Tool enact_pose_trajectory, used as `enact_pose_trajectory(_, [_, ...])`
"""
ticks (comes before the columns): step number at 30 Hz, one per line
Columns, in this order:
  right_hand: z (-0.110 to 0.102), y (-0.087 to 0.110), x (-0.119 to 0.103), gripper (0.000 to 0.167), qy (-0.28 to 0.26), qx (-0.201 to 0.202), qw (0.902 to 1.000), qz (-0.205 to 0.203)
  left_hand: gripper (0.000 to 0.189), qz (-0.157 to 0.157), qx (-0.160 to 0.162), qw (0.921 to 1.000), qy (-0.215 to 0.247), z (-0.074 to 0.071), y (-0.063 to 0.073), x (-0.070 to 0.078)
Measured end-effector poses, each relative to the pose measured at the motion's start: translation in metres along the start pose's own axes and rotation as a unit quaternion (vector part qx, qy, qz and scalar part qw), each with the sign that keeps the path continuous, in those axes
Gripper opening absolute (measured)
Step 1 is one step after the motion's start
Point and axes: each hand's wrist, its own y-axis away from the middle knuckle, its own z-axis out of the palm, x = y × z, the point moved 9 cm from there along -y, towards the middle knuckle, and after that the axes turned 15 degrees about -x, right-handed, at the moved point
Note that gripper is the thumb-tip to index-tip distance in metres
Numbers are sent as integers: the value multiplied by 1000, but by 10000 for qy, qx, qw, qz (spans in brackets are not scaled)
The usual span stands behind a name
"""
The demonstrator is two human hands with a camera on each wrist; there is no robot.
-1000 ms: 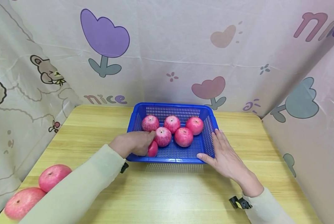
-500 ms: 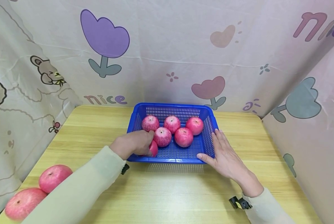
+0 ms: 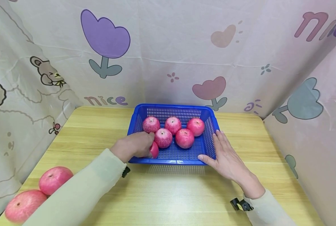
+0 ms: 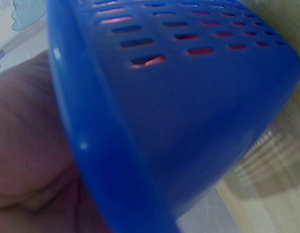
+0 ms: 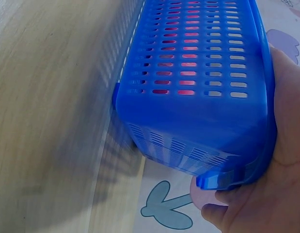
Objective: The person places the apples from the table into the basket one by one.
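In the head view a blue plastic basket [image 3: 173, 162] with slotted sides contains several pinkish-red apples [image 3: 185, 138]. My left hand [image 3: 137, 143] reaches over its left rim and grips an apple [image 3: 154, 150] in the front left corner; most of that fruit is hidden by the hand. Against the right rim rests my right hand [image 3: 227, 158], its fingers straight along the edge and the thumb stretched toward the front corner. From the left wrist, only part of the hand [image 4: 28, 141] shows behind the basket wall [image 4: 203, 102]. The right wrist view has the palm [image 5: 280, 160] along the rim.
Two more apples, one [image 3: 55, 180] behind the other [image 3: 25, 205], lie at the wooden table's [image 3: 168, 194] left edge beside the left sleeve. A printed cloth [image 3: 162, 40] hangs behind the table and along its sides.
The left hand and the apple in it shift very slightly within the front left corner. The right hand and the basket stay in place.
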Motion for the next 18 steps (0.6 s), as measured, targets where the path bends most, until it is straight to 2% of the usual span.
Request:
enact_pose_trajectory(5, [1,-1,1,113,-22,-63,10000,49,60,-23,-39,10000,5,2,1,0])
enact_pose_trajectory(12, [0,1,0,112,-13,-36,10000,40,65,89,183,9996,-176,1,4,2])
enact_pose_trajectory(18, [-1,1,-1,112,0,-23,10000,35,67,107,252,9994,-195,0,7,4])
